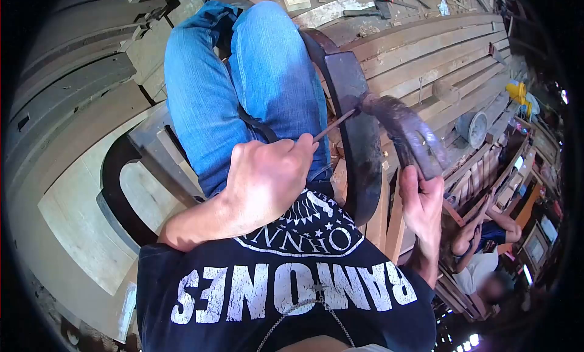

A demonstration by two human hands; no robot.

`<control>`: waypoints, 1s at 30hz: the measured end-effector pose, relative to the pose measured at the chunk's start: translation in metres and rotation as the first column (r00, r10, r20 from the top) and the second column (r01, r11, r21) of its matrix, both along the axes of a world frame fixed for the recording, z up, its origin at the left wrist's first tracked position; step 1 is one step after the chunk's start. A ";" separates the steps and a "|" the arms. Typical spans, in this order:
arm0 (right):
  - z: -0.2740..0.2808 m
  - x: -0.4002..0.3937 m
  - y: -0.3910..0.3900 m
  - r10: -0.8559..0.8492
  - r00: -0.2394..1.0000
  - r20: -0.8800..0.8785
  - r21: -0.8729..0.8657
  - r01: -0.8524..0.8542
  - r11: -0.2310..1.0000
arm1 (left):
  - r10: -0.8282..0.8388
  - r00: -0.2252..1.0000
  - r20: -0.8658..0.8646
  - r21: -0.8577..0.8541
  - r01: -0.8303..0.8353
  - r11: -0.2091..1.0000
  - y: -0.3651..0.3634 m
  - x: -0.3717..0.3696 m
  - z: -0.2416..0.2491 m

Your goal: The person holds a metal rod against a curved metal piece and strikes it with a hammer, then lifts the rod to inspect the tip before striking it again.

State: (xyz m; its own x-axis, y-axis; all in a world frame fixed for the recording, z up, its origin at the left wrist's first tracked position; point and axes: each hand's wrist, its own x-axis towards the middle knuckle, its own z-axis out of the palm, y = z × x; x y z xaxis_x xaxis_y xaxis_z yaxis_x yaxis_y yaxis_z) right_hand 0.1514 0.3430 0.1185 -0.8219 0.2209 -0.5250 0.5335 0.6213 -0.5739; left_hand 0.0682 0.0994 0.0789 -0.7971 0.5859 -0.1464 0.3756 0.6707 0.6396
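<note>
My left hand (267, 176) is closed around a thin metal rod (334, 126), slanted so its far end meets a dark, curved wooden piece (347, 84). That piece stands to the right of my knees, in line with my jeans-clad legs (243, 78). On the far side of it, my right hand (423, 200) grips a claw hammer (398, 121) close to its head. The hammer's striking face is beside the rod's tip, while the claw points toward the lower right. Most of the hammer's handle is hidden behind my right hand.
A dark curved armrest (115, 194) is at my left. Long planks (426, 54) run along the right, with a metal bucket (471, 128) and a yellow object (518, 92) beyond. A hatchet (382, 9) lies at the top. Another person (477, 248) sits at lower right.
</note>
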 end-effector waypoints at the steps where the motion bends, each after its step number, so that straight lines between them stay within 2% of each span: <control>1: -0.003 0.003 0.001 -0.045 0.999 -0.011 -0.039 0.045 0.998 | 0.002 1.000 0.000 -0.001 -0.002 1.000 0.000 0.000 0.000; 3: -0.003 0.003 0.001 -0.094 0.995 -0.025 -0.075 0.092 0.993 | 0.001 1.000 -0.005 0.000 -0.001 1.000 0.000 0.000 0.001; 5: 0.000 -0.001 0.000 0.050 0.999 -0.010 0.054 -0.049 0.997 | -0.005 1.000 -0.003 0.003 0.005 1.000 0.001 -0.001 0.001; 9: 0.000 0.002 -0.002 -0.023 0.999 -0.026 -0.020 0.022 1.000 | -0.007 1.000 0.000 -0.012 0.007 1.000 0.002 -0.001 0.002; 12: 0.001 -0.001 -0.002 0.031 1.000 -0.002 0.025 -0.031 0.999 | -0.007 1.000 -0.019 -0.004 0.007 1.000 0.003 -0.001 0.002; 19: 0.001 0.001 0.002 0.002 0.999 0.039 0.004 -0.002 1.000 | -0.005 1.000 -0.009 -0.021 0.005 1.000 0.002 0.001 0.002; 22: 0.000 0.001 0.000 0.024 1.000 0.019 0.025 -0.025 0.999 | -0.007 1.000 -0.015 -0.022 0.006 1.000 0.003 0.001 0.001; 24: -0.002 0.004 0.001 -0.003 1.000 -0.023 -0.029 0.002 1.000 | -0.007 1.000 -0.019 -0.022 0.007 1.000 0.002 0.002 0.001; 28: 0.001 0.000 0.001 0.011 1.000 0.025 0.025 -0.012 1.000 | -0.016 1.000 -0.025 -0.028 0.015 0.999 0.002 0.001 0.001; 30: -0.002 0.004 0.003 -0.021 1.000 -0.018 -0.043 0.021 0.999 | -0.008 1.000 -0.024 -0.037 0.008 0.999 0.001 0.003 0.000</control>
State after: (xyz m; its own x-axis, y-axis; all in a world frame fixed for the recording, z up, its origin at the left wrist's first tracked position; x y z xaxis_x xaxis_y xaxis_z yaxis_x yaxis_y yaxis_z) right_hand 0.1555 0.3461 0.1166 -0.8270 0.2157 -0.5192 0.5353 0.5845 -0.6097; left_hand 0.0713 0.1006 0.0792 -0.7959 0.5869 -0.1485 0.3961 0.6903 0.6054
